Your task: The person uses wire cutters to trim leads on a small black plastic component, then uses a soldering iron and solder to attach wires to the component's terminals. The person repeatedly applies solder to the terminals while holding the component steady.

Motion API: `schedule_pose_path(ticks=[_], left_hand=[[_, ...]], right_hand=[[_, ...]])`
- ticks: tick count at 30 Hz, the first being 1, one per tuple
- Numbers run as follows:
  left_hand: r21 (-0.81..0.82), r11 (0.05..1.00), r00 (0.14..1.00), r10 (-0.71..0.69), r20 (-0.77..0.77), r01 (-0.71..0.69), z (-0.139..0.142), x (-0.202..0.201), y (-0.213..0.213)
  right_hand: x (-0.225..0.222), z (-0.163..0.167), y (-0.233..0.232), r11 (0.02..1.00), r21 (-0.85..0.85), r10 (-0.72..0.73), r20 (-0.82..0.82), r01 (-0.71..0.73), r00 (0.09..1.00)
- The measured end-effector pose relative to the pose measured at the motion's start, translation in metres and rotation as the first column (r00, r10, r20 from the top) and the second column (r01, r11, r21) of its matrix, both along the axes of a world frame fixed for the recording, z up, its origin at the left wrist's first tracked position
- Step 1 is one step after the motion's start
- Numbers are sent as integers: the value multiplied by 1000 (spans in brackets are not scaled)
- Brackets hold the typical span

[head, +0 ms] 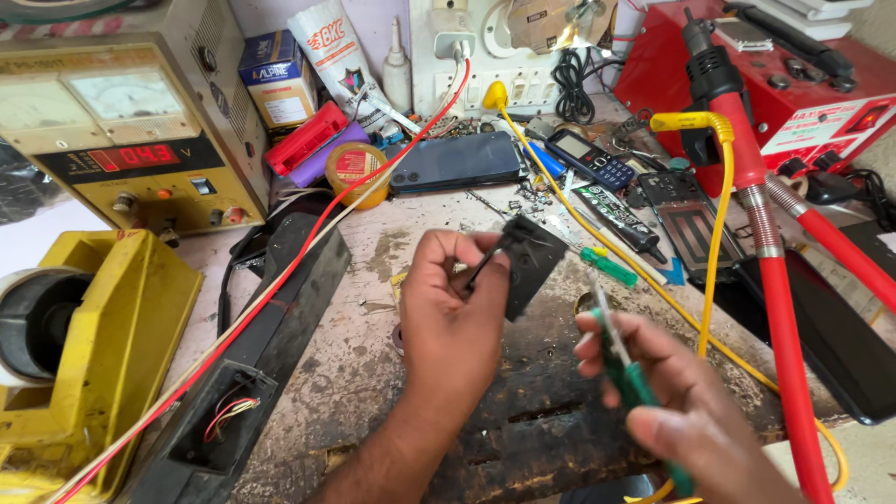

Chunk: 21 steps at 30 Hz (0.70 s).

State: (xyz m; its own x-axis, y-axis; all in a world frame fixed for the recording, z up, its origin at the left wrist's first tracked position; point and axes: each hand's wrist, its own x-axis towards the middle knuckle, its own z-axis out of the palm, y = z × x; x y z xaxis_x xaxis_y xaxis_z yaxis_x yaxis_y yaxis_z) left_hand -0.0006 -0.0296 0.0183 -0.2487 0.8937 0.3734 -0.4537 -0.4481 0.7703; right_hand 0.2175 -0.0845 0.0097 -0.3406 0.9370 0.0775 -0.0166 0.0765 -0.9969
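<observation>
in the middle of the frame my left hand pinched a small black part, tilted to show its face; my right hand gripped a green screwdriver ready beside it.

From my remote view, two bare hands, left hand and right hand, both forearms bare with no sleeve over them, fingers ringless, short trimmed nails, wrists free of watch or band

Bare bench ahead; red hose and long black case flank it
</observation>
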Motion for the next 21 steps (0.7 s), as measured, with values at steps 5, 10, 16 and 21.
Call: schedule_pose_path(ticks=[5, 10, 16, 21], left_hand=[[-216, 970, 994, -111, 12, 110, -4, 6, 0], [-272, 896, 934, -312, 175, 351, 5, 7, -12], [-154, 873, 886, -447, 123, 462, 5, 4, -16], [-252, 903, 938, -331, 106, 347, 8, 5, -15]], right_hand=[[-47, -26, 2, 1000, -18, 4, -38, -5, 999], [-53, -33, 9, 996, -57, -76, -174, 67, 982], [-49, -26, 14, 992, -120, -64, -262, 33, 963], [-46, -23, 12, 984, -177, -32, -363, -35, 931]])
